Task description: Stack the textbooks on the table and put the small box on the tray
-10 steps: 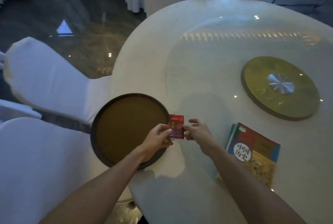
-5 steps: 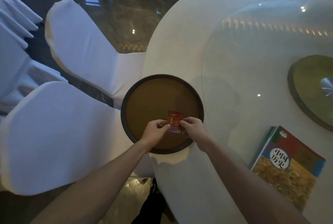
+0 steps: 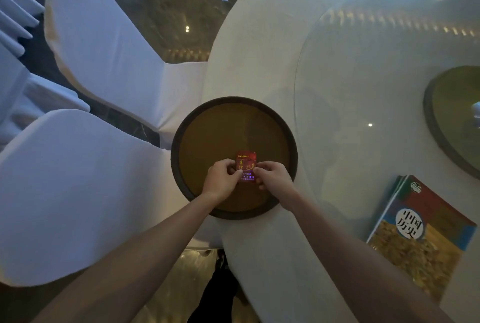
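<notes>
A small red box (image 3: 246, 163) lies over the near part of a round brown tray (image 3: 220, 125) that sits at the table's left edge. My left hand (image 3: 222, 180) grips the box's left side and my right hand (image 3: 272, 177) grips its right side; the fingers cover its lower half. Whether the box rests on the tray floor I cannot tell. A stack of textbooks (image 3: 420, 234) with a colourful cover lies on the table at the right, apart from both hands.
The round table (image 3: 259, 50) wears a white cloth and carries a glass turntable (image 3: 363, 89) with a gold hub (image 3: 454, 120) at the right. White-covered chairs (image 3: 104, 45) stand close to the left of the tray. Dark glossy floor lies beyond.
Both hands carried the red box leftward from the bare tablecloth to over the tray. My view swung left, so the books and hub slid toward the right edge.
</notes>
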Motion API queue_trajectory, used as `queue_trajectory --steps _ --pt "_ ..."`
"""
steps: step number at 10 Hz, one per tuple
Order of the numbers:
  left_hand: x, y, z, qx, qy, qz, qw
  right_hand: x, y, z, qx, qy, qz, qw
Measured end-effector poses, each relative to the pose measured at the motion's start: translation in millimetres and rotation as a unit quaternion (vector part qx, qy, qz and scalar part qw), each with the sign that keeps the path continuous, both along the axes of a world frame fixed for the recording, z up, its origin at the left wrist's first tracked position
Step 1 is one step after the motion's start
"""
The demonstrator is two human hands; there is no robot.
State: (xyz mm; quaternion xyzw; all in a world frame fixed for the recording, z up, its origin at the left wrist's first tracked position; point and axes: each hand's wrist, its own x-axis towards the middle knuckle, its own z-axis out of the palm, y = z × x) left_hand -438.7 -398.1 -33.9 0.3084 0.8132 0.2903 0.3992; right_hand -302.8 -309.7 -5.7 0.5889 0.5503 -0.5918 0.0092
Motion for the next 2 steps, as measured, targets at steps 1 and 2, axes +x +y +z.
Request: queue_trajectory --steps 1,2 --pt "0.9 1.9 1.1 -0.011 0.015 -0.007 1.0 2.0 -0.3 -1.8 0.0 0.003 0.008 1.0" --pt "3.0 5.8 7.9 -0.04 0.099 -0.038 0.994 7.6 0.2 3.2 0.048 -0.033 0.031 0.998"
